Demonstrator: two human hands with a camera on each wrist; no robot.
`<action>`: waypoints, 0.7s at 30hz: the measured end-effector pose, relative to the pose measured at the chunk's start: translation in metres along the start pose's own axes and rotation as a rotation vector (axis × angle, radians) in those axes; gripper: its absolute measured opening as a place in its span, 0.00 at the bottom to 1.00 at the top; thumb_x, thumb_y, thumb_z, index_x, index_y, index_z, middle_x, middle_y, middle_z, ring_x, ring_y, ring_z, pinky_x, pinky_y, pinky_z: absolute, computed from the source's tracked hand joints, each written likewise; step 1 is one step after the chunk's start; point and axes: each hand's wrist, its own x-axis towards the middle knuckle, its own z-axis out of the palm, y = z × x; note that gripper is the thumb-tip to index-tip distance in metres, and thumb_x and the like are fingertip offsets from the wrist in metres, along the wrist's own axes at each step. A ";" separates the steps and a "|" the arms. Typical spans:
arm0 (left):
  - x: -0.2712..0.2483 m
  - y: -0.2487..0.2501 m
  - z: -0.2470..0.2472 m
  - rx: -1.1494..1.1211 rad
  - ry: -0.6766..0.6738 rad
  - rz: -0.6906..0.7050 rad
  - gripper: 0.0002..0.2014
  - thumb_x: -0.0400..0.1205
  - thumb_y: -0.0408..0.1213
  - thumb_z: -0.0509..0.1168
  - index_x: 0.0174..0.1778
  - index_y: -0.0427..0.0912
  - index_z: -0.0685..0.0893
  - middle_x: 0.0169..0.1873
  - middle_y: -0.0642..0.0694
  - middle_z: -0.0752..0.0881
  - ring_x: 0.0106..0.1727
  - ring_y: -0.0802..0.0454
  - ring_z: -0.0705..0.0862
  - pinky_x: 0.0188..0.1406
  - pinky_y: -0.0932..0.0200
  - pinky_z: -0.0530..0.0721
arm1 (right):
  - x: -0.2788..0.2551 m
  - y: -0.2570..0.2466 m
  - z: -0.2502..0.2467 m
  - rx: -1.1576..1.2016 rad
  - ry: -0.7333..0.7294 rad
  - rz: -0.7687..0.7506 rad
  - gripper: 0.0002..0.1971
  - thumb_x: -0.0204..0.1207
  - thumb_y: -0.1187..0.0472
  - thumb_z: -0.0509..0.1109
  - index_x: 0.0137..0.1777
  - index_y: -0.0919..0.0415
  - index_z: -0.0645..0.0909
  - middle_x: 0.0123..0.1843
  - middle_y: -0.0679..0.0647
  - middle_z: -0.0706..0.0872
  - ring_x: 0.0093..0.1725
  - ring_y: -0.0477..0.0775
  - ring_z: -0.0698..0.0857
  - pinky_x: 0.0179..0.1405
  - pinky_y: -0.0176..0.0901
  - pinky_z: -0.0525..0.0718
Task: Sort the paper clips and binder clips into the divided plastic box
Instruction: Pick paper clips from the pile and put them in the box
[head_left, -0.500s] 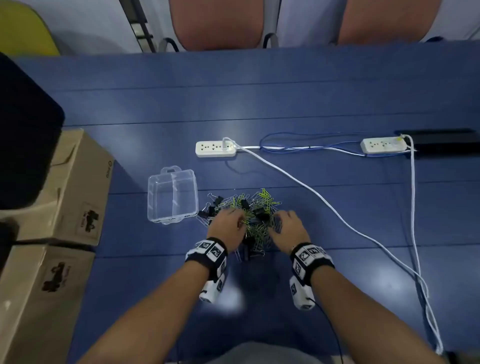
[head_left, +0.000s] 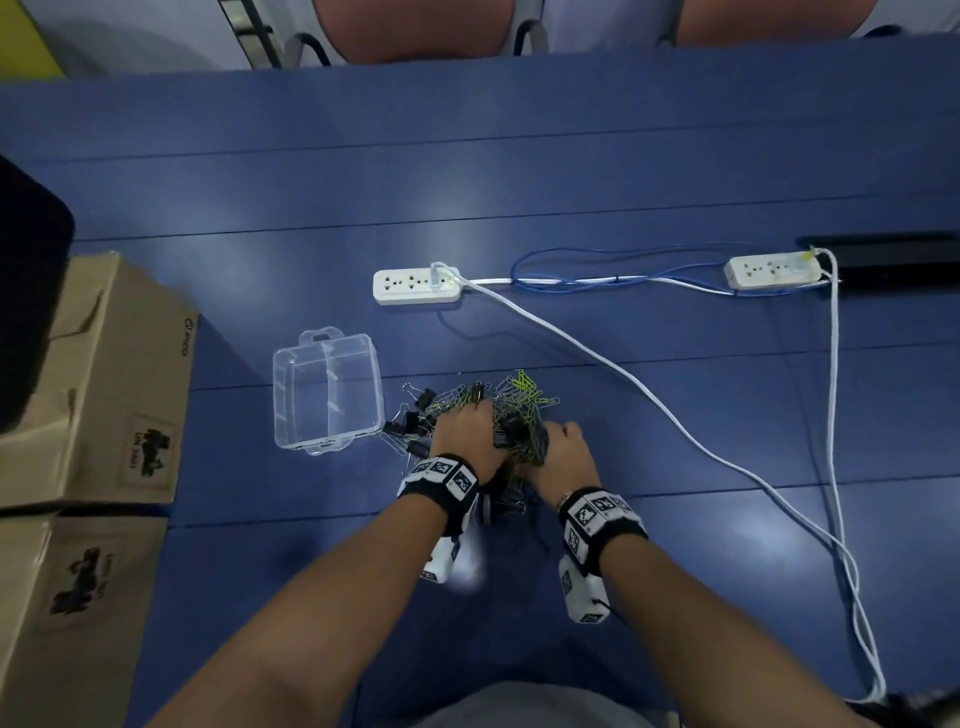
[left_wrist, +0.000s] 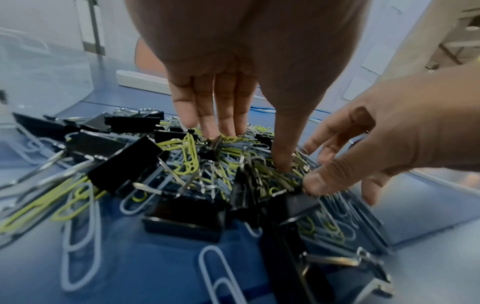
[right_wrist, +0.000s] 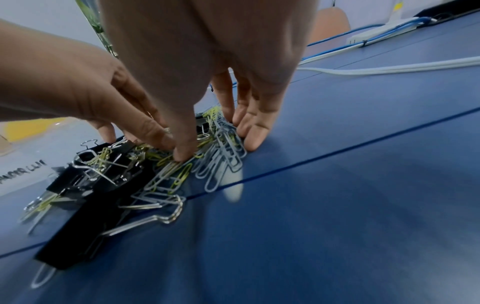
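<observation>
Vs half a sec ago: hands closer together, pile (head_left: 483, 415) squeezed tighter mid-frame. Reads as gathering before sorting; nothing sorted yet.

L hand (head_left: 464, 434) flat on pile top, fingers (left_wrist: 207, 107) straight, grip holding nothing. R hand (head_left: 563, 457) at pile's right side, fingers (right_wrist: 249, 123) straight, tips down on the desk (head_left: 675, 467) and pushing clips inward, thumb pressing a clip; no pinch seen.

Binder clips (left_wrist: 124, 162) black, mixed w/ yellow & pale paper clips (left_wrist: 189, 156).

Box (head_left: 328, 397) just left of pile, both compartments bare, nearest clips almost at its wall.

Open desk below & right of pile; white cable (head_left: 649, 400) runs upper right, well apart. Cartons (head_left: 119, 374) at left edge, beyond box.
</observation>
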 end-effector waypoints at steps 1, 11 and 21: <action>0.000 -0.001 0.000 -0.047 -0.007 -0.013 0.22 0.71 0.47 0.74 0.56 0.43 0.78 0.51 0.43 0.87 0.53 0.40 0.84 0.54 0.49 0.82 | -0.001 0.000 0.000 0.013 0.002 0.008 0.27 0.65 0.54 0.80 0.62 0.59 0.76 0.59 0.58 0.73 0.57 0.65 0.80 0.56 0.55 0.82; 0.002 -0.016 -0.006 0.052 -0.095 -0.032 0.04 0.73 0.42 0.71 0.39 0.47 0.88 0.36 0.49 0.89 0.41 0.47 0.87 0.46 0.50 0.89 | -0.012 0.004 -0.003 -0.027 0.029 0.002 0.21 0.74 0.52 0.73 0.63 0.61 0.81 0.60 0.58 0.78 0.60 0.61 0.80 0.59 0.48 0.81; -0.005 -0.015 -0.013 0.022 -0.136 0.026 0.07 0.79 0.33 0.66 0.39 0.46 0.89 0.36 0.47 0.89 0.38 0.46 0.88 0.42 0.49 0.91 | -0.013 0.001 -0.012 -0.115 0.006 0.031 0.07 0.74 0.65 0.72 0.52 0.64 0.84 0.51 0.61 0.85 0.51 0.63 0.85 0.46 0.46 0.83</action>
